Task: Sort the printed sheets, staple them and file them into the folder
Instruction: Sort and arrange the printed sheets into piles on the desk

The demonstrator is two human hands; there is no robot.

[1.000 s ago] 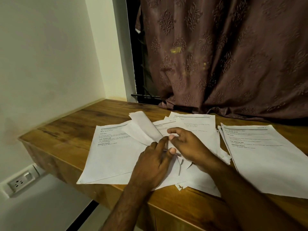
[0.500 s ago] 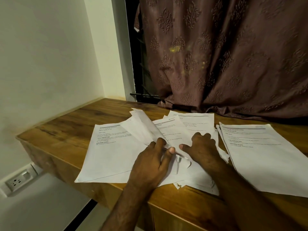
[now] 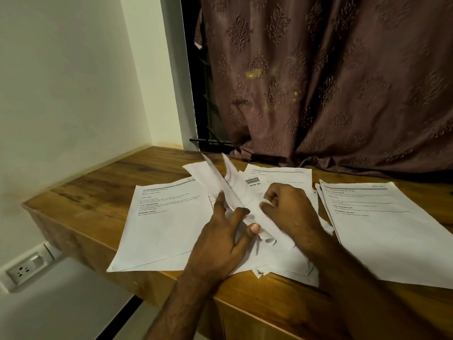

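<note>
Three groups of printed sheets lie on the wooden surface (image 3: 93,192): a left stack (image 3: 166,224) at 9 o'clock, a rumpled middle pile (image 3: 277,256), and a right stack (image 3: 382,231) at 3 o'clock. The left hand (image 3: 220,244) pinches lifted pages (image 3: 220,182) of the middle pile; the right hand (image 3: 286,209), fingers curled, grips that pile's top sheet.

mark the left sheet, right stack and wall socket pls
left sheet (image 3: 169,224): head view, blank lower middle of the page
right stack (image 3: 382,236): head view, blank area of the top page
socket (image 3: 25,271): head view, face of the plate
</note>
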